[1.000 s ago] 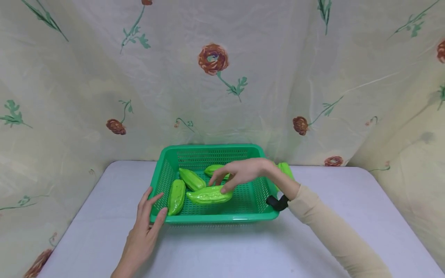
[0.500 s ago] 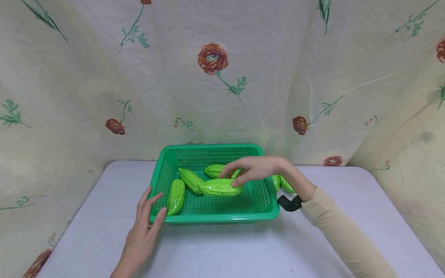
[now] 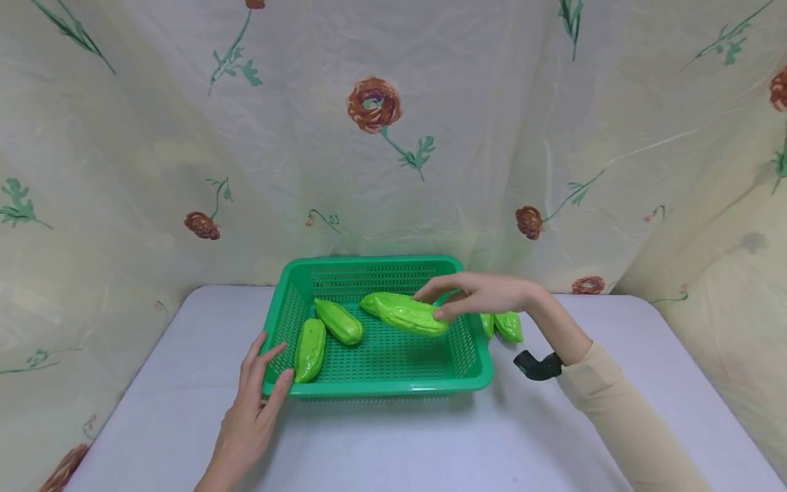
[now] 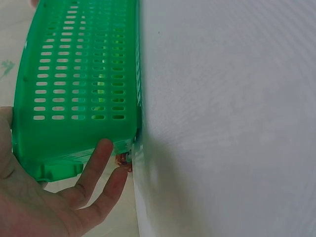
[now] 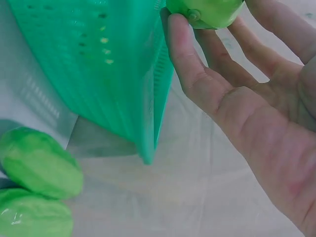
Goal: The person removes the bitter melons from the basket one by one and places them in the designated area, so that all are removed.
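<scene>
My right hand (image 3: 476, 295) pinches the right end of a bright green bitter gourd (image 3: 406, 313) above the right half of a green plastic basket (image 3: 393, 388). In the right wrist view, the gourd's blunt end (image 5: 210, 15) sits at the fingertips. My left hand (image 3: 255, 403) holds the basket's front left corner, with thumb and forefinger over the rim and other fingers outside its wall, as the left wrist view shows. Two gourds lie at the left inside the basket, one upright (image 3: 310, 350) and one slanting (image 3: 339, 321). Another gourd (image 3: 369, 303) behind is mostly hidden by the held one.
To the right of the basket, two more gourds (image 3: 508, 326) lie on the white-covered table (image 3: 381, 444). The right wrist view shows them side by side near the basket wall. A flower-patterned curtain (image 3: 455, 171) hangs close behind the basket.
My right hand has moved the held gourd rightward and slightly up across the basket, and it now tilts down to the right. The left hand and the basket stay put.
</scene>
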Available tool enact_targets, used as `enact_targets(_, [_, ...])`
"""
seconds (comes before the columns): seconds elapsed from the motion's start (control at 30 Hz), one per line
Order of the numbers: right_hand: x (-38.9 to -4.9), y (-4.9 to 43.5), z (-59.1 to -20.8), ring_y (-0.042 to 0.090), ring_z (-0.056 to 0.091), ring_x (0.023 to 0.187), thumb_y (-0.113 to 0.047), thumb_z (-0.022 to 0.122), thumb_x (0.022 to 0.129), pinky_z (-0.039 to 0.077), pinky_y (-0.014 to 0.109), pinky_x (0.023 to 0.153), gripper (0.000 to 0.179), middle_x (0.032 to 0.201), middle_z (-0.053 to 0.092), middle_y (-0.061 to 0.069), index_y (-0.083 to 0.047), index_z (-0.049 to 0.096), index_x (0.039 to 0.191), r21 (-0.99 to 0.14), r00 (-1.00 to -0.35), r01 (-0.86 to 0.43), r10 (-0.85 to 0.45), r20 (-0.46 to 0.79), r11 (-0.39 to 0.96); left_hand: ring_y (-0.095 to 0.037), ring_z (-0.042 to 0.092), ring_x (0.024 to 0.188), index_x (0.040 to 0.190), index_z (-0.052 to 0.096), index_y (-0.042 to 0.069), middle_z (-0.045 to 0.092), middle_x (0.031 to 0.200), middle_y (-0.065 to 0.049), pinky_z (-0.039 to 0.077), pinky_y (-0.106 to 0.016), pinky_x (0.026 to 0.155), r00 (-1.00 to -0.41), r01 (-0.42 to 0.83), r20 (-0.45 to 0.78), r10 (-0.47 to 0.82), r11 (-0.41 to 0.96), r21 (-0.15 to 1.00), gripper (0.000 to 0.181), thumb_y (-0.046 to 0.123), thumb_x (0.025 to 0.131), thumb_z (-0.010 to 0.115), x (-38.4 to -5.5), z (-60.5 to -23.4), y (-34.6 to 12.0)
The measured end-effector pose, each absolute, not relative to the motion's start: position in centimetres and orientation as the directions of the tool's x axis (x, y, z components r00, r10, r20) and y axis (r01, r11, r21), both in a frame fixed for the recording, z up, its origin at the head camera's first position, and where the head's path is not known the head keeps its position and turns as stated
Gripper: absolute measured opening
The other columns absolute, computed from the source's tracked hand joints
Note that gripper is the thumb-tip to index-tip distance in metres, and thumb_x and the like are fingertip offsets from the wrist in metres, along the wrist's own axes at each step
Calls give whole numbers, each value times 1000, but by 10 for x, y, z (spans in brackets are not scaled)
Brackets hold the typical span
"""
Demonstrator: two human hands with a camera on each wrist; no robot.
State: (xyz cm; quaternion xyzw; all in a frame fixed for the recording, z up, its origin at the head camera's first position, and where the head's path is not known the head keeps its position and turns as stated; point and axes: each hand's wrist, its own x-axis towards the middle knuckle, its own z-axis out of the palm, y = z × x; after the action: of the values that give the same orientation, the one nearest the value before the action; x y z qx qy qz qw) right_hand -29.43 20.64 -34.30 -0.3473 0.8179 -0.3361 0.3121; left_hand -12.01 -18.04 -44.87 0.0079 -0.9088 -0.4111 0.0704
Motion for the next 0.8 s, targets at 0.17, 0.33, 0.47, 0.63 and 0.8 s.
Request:
enact_targets(0.17, [-292,222,-347,28,58,141,-33,64,109,52,43,112,47,163,53,1,-28,56,155,-788,-606,-338,-760,-236,514,-30,71,114,163,40,26,11,183,-1,56,-37,79,-990,37,118,-78,663,748,49,42,117,44,-120,-450,-181])
enact_targets(0.33, [-291,238,-351,33,55,144,-34,64,109,50,46,114,48,162,53,4,-28,54,156,-804,-658,-306,-724,-208,509,-29,71,111,163,40,27,10,183,1,56,-37,78,-991,32,112,-78,663,748,49,43,117,44,-121,-450,-180])
enact_targets(0.47, [-291,250,-355,34,53,146,-32,63,110,51,44,114,50,162,53,7,-22,52,158,-814,-686,-288,-702,-192,504,-28,71,111,163,40,28,10,183,0,56,-37,77,-991,35,113,-75,663,748,49,43,117,44,-121,-450,-181])
enact_targets(0.63, [-291,262,-358,33,58,140,-29,61,111,54,45,112,49,161,53,9,-21,51,158,-834,-702,-262,-688,-181,486,-28,71,112,163,41,26,11,183,-3,56,-37,76,-991,41,116,-70,665,746,49,42,117,45,-121,-449,-181])
enact_targets(0.8, [-291,274,-360,32,60,137,-29,60,111,54,46,111,46,160,53,9,-25,52,156,-832,-727,-259,-666,-167,490,-27,71,113,163,40,27,11,183,-3,56,-37,77,-991,40,116,-70,665,746,49,42,117,45,-121,-449,-182])
